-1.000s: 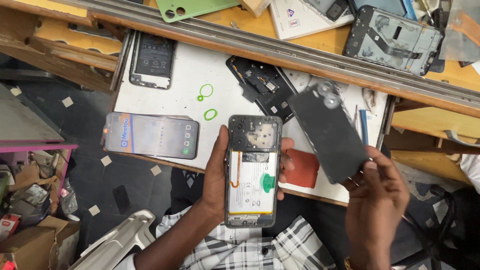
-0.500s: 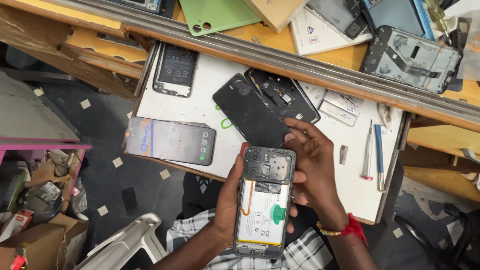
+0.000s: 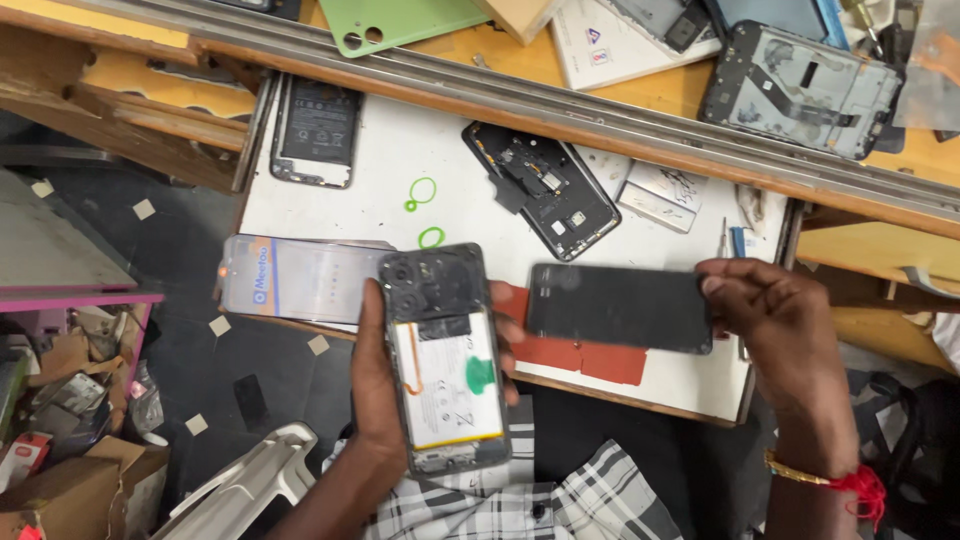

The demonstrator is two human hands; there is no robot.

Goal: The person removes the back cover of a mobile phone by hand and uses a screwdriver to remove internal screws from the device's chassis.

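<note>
My left hand [image 3: 375,400] grips an opened phone [image 3: 445,360] from behind, its white battery and dark camera section facing up, just in front of the white work board [image 3: 400,160]. To its right, my right hand [image 3: 775,320] holds a black back cover [image 3: 620,307] by its right end, lying flat and sideways just above the board's front edge. Red patches [image 3: 580,355] on the board show beneath the cover.
On the board lie a phone with a lit screen [image 3: 300,280], a battery-side phone [image 3: 315,130] and an opened black phone frame [image 3: 545,190], plus small tools [image 3: 730,240]. Beyond a metal rail [image 3: 600,100] sit a green cover [image 3: 400,20] and a grey frame [image 3: 805,85].
My right hand has carried the black back cover from above the opened phone over to the right, turning it sideways. The left hand keeps hold of the opened phone.
</note>
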